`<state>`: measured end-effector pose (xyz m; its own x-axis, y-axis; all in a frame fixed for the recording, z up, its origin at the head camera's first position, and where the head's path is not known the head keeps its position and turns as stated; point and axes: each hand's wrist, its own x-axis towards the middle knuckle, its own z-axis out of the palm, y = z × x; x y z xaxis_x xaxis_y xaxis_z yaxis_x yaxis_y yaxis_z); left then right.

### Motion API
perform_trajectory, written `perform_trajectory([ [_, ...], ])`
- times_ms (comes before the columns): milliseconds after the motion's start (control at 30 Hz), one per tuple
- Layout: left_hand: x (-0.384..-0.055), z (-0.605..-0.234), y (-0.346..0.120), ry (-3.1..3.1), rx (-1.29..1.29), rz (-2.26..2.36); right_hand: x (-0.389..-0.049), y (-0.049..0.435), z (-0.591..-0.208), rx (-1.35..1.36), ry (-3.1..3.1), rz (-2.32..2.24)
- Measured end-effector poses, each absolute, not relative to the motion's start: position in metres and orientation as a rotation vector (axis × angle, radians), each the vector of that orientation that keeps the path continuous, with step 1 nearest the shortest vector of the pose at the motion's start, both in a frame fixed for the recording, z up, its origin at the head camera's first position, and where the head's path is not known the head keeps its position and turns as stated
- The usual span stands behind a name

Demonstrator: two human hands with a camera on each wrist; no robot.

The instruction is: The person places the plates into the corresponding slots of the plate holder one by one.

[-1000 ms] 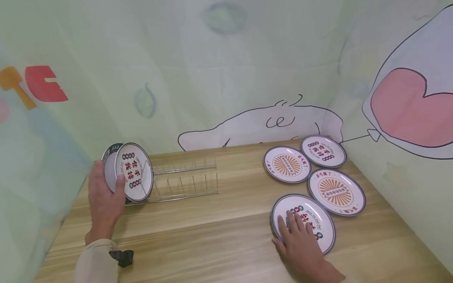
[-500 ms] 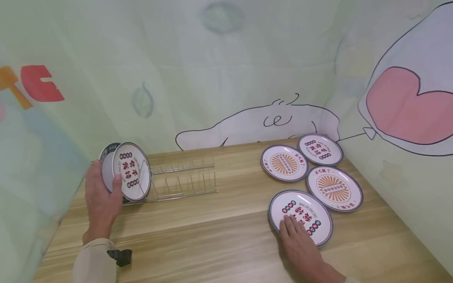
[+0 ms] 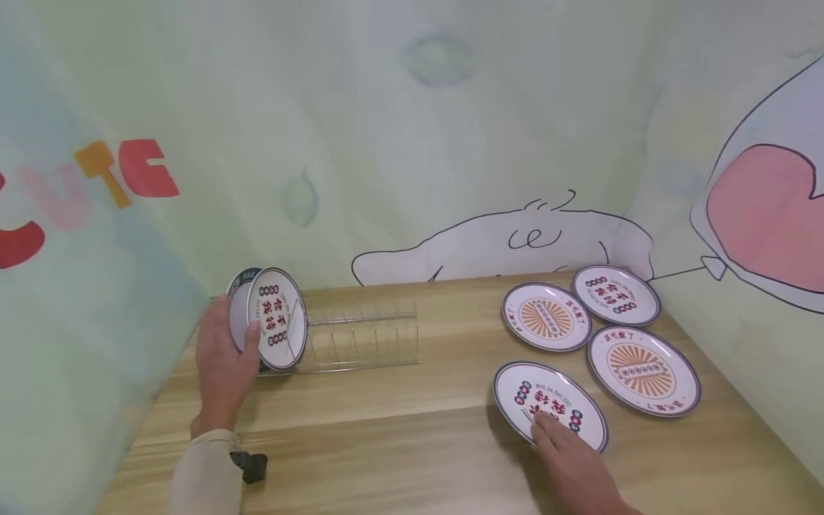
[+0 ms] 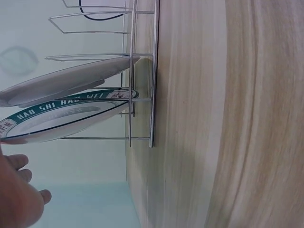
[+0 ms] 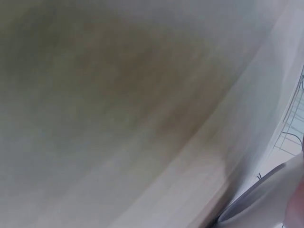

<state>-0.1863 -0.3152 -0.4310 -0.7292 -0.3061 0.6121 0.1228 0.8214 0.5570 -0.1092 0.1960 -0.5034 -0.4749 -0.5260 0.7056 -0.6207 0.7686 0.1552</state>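
At the left end of a wire dish rack (image 3: 360, 367) two plates stand on edge. The front plate (image 3: 283, 315) is white with red characters; the plate behind it (image 4: 52, 114) has a green lettered band. My left hand (image 3: 225, 357) holds them at their left edges, thumb by the front plate, fingers behind the rear one. My right hand (image 3: 576, 458) grips the near rim of another white plate (image 3: 560, 400) with red characters. That plate is tilted, its left side raised above a shadow on the table. In the right wrist view its pale underside (image 5: 266, 194) shows beside a blurred finger.
Right of that plate, two plates with orange sunburst prints (image 3: 546, 317) and a red-character plate (image 3: 616, 295) lie flat on the wooden table (image 3: 386, 443). The rack's slots to the right hold no plates. Printed cloth walls (image 3: 360, 143) enclose the table's back and sides.
My right hand has slid from lying across the plate to its near rim, and the plate has tilted up from the table. My left hand stays at the racked plates. The head view has shifted.
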Motion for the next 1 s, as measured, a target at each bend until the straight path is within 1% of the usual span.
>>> perform_trajectory([
  [233, -0.186, -0.433, -0.31, -2.307, 0.154, -0.693, -0.113, 0.2, -0.499, 0.935, -2.097, 0.329],
  [500, -0.184, -0.435, -0.312, -2.305, 0.157, -0.709, -0.143, 0.175, -0.477, 1.039, -1.964, 0.514],
  [733, -0.18, -0.434, -0.314, -2.307, 0.167, -0.727, -0.17, 0.12, -0.442, 1.079, -1.973, 0.729],
  [1000, -0.181, -0.428, -0.315, -2.256, 0.147, -0.703, -0.193, 0.028, -0.388, 1.044, -1.919, 1.097],
])
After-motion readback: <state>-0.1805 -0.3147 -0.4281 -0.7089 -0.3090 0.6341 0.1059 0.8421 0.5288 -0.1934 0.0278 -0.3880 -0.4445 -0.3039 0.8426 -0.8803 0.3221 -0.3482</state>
